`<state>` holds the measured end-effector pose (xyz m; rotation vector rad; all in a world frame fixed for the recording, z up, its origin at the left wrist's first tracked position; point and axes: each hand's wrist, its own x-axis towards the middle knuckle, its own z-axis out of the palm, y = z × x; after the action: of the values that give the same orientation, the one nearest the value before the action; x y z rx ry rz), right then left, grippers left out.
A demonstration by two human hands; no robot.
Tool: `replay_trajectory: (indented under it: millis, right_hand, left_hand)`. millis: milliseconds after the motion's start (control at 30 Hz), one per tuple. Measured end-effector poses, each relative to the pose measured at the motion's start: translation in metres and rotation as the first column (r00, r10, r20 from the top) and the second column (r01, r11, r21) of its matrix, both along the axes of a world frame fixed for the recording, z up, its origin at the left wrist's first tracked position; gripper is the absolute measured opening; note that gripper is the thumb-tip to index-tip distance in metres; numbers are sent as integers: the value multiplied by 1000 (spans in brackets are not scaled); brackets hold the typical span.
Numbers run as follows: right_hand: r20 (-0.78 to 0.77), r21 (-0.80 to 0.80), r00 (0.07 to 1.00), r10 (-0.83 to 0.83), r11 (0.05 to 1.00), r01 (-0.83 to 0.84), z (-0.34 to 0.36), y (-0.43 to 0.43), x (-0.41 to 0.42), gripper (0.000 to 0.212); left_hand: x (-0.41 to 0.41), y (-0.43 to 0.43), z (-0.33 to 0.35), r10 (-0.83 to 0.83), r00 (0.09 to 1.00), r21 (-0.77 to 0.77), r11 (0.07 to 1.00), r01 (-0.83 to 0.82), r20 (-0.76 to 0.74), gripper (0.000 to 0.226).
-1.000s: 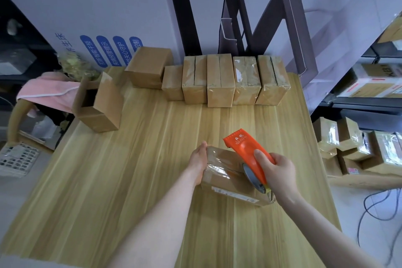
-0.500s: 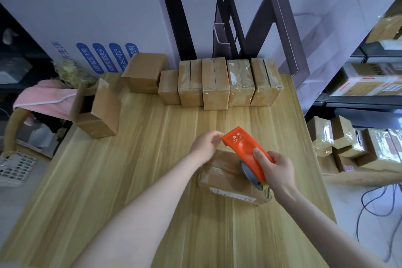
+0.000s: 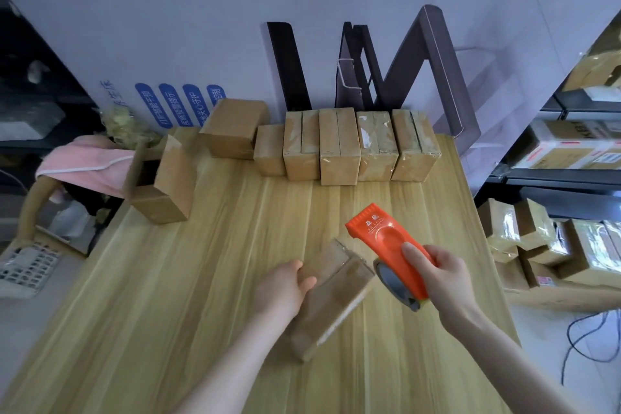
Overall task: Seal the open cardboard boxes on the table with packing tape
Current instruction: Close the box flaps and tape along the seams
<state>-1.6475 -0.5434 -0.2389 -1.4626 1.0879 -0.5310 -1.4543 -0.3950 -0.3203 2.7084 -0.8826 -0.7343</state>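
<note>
A small taped cardboard box (image 3: 331, 299) is in front of me, tilted and blurred, lifted off the wooden table (image 3: 208, 272). My left hand (image 3: 284, 286) grips its left side with the thumb over the top. My right hand (image 3: 440, 276) grips an orange tape dispenser (image 3: 386, 245) with a grey tape roll, held just to the right of the box and apart from it. An open cardboard box (image 3: 161, 185) stands at the table's left edge with its flaps up.
A row of several taped boxes (image 3: 339, 148) lines the table's far edge, with an untaped-looking box (image 3: 233, 128) to their left. Dark metal frames (image 3: 437, 67) lean on the white wall behind. More taped boxes (image 3: 544, 245) lie on the floor at right. A pink cloth (image 3: 87, 161) hangs at left.
My left hand moved from the box's far end to its left side and turned the box, tilting it up. My right hand drew the dispenser off the box to the right.
</note>
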Motion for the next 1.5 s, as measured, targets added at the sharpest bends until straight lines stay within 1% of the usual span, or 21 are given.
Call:
replay_trajectory:
  millis: [67,133,200,233,267,300,333,400,433,467,500,533,633,767,967,1067,1233,1333,1400,1467,1500]
  right_hand:
    - [21,13,998,61,998,-62,5,2,4,38]
    - [26,18,995,95,995,-96,8,4,9,38]
    - [37,27,991,126,991,-127,14,6,15,39]
    - [45,26,989,141,989,-142,18,7,18,40]
    - [55,20,987,153,988,-154,21,8,21,40]
    - [65,11,985,160,987,-161,25,8,23,40]
    - [78,1,983,165,986,-166,28,9,24,38]
    - [101,-11,979,177,984,-177,34,9,26,34]
    - [108,-18,977,182,983,-181,37,10,26,34]
    - [113,-27,976,185,983,-183,39,10,26,34]
    - [115,-36,976,186,982,-183,40,10,26,35]
    - [113,-44,976,185,982,-181,41,9,25,35]
    - [100,-60,980,170,985,-165,42,6,22,35]
    - [62,-72,984,166,984,-162,42,5,15,34]
    - [-24,-169,986,165,971,-167,41,5,12,26]
    - [-61,-205,982,181,960,-189,41,6,10,25]
    - [-120,-265,976,181,942,-207,45,9,15,31]
    - [-172,-273,968,182,936,-224,47,9,17,33]
    - [-222,-260,955,195,933,-250,43,8,11,32]
    - [-265,-241,947,182,939,-248,38,5,-9,31]
    - [-273,-226,949,160,948,-225,34,2,-23,32]
  left_hand:
    - [-2,24,-3,64,997,4,998,-64,-51,53]
    - [-3,34,-1,79,997,-54,995,-79,-19,50]
    - [-1,27,8,101,995,-223,970,-96,11,40]
    - [2,18,17,145,989,-336,931,-146,-29,31]
    - [5,8,29,198,972,-437,868,-234,-128,22]
    - [9,-1,45,228,931,-494,798,-346,-284,21]
    - [11,-10,61,219,865,-508,733,-452,-452,29]
    - [15,-24,89,148,665,-426,662,-616,-732,44]
    - [17,-29,99,114,566,-367,655,-661,-817,47]
    - [19,-32,106,90,499,-322,663,-676,-862,49]
    - [21,-34,111,76,466,-299,675,-675,-881,48]
    - [22,-36,115,72,457,-293,678,-674,-886,44]
    - [23,-40,121,78,493,-327,658,-679,-867,25]
    - [20,-42,124,46,535,-374,666,-646,-843,5]
    - [17,-46,127,76,590,-364,722,-589,-804,11]
    - [15,-48,126,109,635,-381,718,-583,-765,13]
    - [16,-57,124,171,753,-460,699,-548,-636,19]
    - [16,-66,119,198,782,-460,714,-528,-591,16]
    - [19,-69,114,217,822,-461,740,-490,-527,16]
    - [32,-67,106,274,854,-457,750,-478,-443,21]
    - [41,-64,101,319,852,-449,742,-497,-416,24]
